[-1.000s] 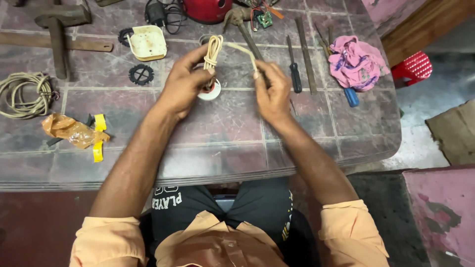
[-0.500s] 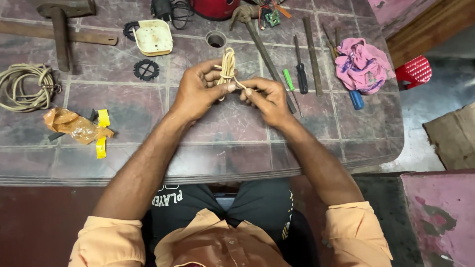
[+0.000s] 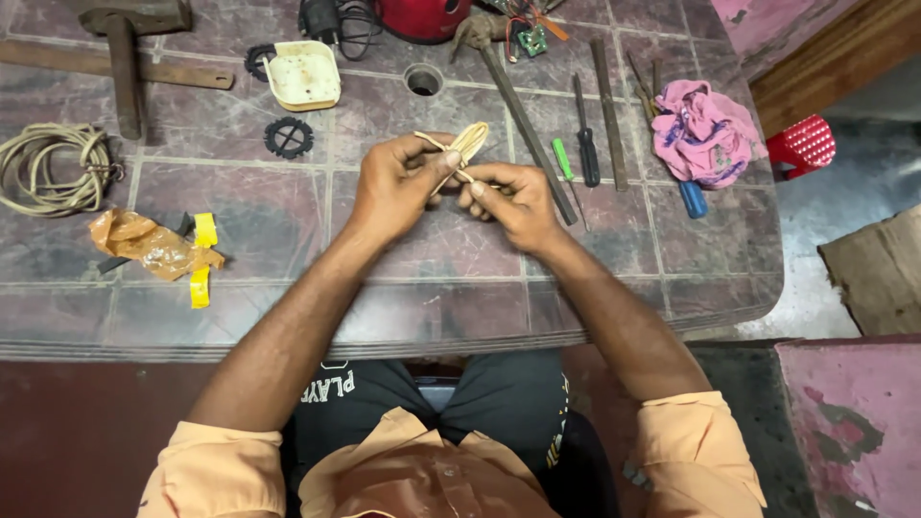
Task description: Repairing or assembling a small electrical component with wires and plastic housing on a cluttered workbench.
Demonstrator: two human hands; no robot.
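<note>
A small bundle of pale beige cord [image 3: 464, 146] is folded into loops between both hands, above the middle of the table. My left hand [image 3: 395, 188] pinches the bundle near its lower end with thumb and fingers. My right hand [image 3: 515, 200] is closed on the cord's tail just right of the left thumb. The two hands touch each other. The part of the cord inside the palms is hidden.
The purple tiled plastic table [image 3: 432, 307] carries a coil of rope [image 3: 46, 171] at left, orange and yellow tape scraps [image 3: 153, 247], a black gear [image 3: 288, 137], a cream box [image 3: 302, 75], screwdrivers [image 3: 585, 144], a metal rod [image 3: 528, 120], a pink cloth [image 3: 702, 132] and a hammer [image 3: 123, 38].
Both hands have come down and toward me from the far side of the table. The cord, stretched between them before, is now gathered into a tight looped bundle.
</note>
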